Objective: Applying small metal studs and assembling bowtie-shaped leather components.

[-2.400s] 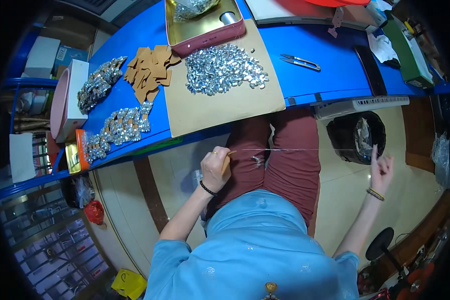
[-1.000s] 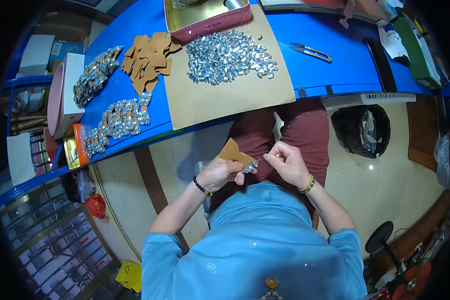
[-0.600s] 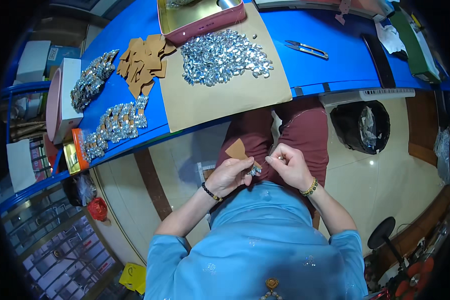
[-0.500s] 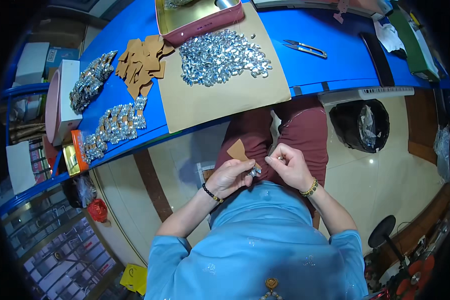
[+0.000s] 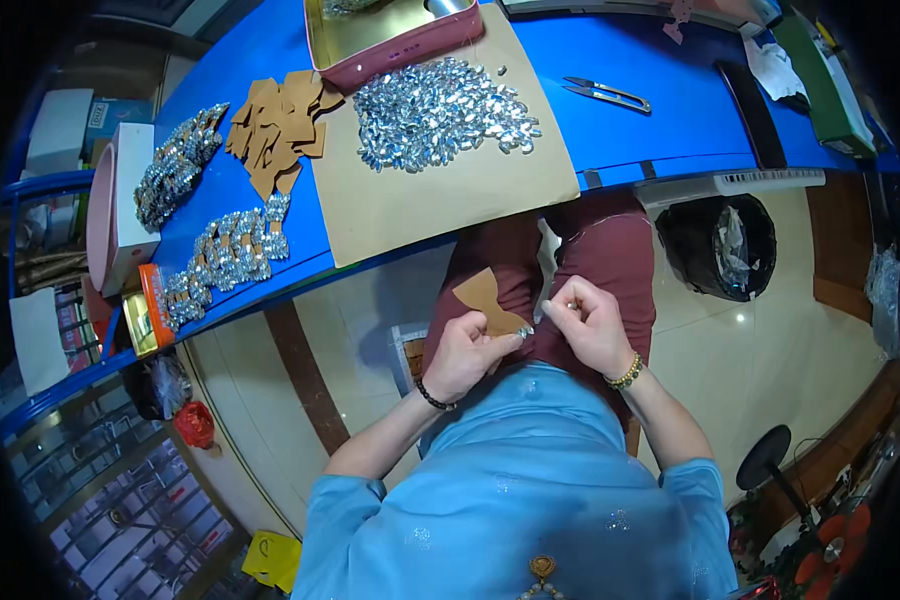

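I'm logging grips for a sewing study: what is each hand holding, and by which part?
The left hand pinches the brown bow-shaped card piece at its lower edge. What the right hand pinches is too small to tell.

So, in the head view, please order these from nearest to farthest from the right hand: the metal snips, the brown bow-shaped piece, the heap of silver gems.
From the right hand:
1. Brown bow-shaped piece, just left of it, held by the left hand.
2. Heap of silver gems, up on the tan sheet.
3. Metal snips, on the blue table, far edge.
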The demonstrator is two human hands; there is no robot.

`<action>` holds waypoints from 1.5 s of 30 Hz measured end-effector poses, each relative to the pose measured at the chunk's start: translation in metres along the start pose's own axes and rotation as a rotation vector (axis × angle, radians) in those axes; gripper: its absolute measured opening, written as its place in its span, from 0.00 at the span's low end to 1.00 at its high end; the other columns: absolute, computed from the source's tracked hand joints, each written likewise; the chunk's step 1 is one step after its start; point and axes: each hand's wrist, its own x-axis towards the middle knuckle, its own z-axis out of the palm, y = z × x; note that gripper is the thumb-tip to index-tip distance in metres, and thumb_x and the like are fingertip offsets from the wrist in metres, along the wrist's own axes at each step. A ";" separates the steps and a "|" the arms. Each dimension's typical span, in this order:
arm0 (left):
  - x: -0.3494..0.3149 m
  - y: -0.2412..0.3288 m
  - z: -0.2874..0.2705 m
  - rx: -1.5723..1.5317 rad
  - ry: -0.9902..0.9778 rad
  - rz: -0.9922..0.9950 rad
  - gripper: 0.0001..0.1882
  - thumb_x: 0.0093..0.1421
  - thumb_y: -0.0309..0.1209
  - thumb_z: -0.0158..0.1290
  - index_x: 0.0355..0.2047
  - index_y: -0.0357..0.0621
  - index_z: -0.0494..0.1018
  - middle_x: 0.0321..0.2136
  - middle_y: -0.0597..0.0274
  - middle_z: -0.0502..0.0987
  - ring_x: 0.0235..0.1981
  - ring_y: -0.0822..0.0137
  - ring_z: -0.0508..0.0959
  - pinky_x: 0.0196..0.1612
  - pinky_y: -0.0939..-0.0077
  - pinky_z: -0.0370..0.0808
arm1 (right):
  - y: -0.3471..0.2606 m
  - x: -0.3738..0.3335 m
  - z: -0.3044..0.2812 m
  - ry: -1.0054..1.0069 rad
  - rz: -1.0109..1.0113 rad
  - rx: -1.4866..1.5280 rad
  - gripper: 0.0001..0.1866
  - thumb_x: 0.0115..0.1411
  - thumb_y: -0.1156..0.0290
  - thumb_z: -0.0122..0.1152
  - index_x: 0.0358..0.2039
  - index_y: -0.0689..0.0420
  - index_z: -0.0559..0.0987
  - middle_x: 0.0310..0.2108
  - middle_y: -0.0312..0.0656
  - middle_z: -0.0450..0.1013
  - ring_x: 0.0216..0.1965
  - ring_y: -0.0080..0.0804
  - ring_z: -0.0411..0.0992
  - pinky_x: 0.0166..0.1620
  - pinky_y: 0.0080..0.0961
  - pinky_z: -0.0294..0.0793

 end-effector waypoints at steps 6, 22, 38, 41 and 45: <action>-0.001 -0.002 0.008 0.313 0.144 0.168 0.08 0.54 0.25 0.55 0.24 0.38 0.67 0.16 0.70 0.69 0.14 0.83 0.66 0.15 0.87 0.61 | -0.017 0.003 -0.005 0.057 0.099 -0.012 0.06 0.52 0.75 0.60 0.24 0.59 0.72 0.18 0.25 0.61 0.20 0.09 0.53 0.22 0.12 0.54; 0.001 0.015 -0.007 0.005 -0.235 0.061 0.05 0.60 0.25 0.47 0.35 0.36 0.67 0.28 0.59 0.75 0.22 0.75 0.74 0.30 0.84 0.70 | -0.006 0.003 -0.007 -0.322 0.214 0.092 0.08 0.55 0.69 0.60 0.24 0.58 0.71 0.16 0.25 0.64 0.18 0.08 0.56 0.20 0.10 0.55; 0.012 0.014 -0.010 0.102 -0.248 0.073 0.07 0.57 0.25 0.50 0.36 0.36 0.67 0.28 0.58 0.76 0.25 0.73 0.77 0.28 0.84 0.72 | -0.007 0.006 0.000 -0.421 0.434 0.330 0.08 0.57 0.69 0.57 0.24 0.56 0.70 0.17 0.30 0.68 0.16 0.10 0.63 0.17 0.09 0.58; 0.014 0.012 -0.010 0.143 -0.186 0.064 0.08 0.57 0.25 0.52 0.35 0.35 0.67 0.27 0.59 0.76 0.23 0.75 0.76 0.26 0.85 0.72 | -0.011 0.007 -0.005 -0.383 0.415 0.313 0.08 0.57 0.70 0.57 0.24 0.56 0.71 0.17 0.29 0.68 0.16 0.10 0.63 0.18 0.09 0.58; 0.011 0.016 -0.009 0.113 -0.142 0.026 0.07 0.57 0.26 0.52 0.33 0.35 0.69 0.25 0.60 0.75 0.20 0.76 0.74 0.23 0.85 0.71 | -0.011 0.006 -0.017 -0.272 0.281 0.195 0.07 0.56 0.70 0.58 0.24 0.56 0.71 0.17 0.28 0.67 0.17 0.09 0.61 0.18 0.09 0.58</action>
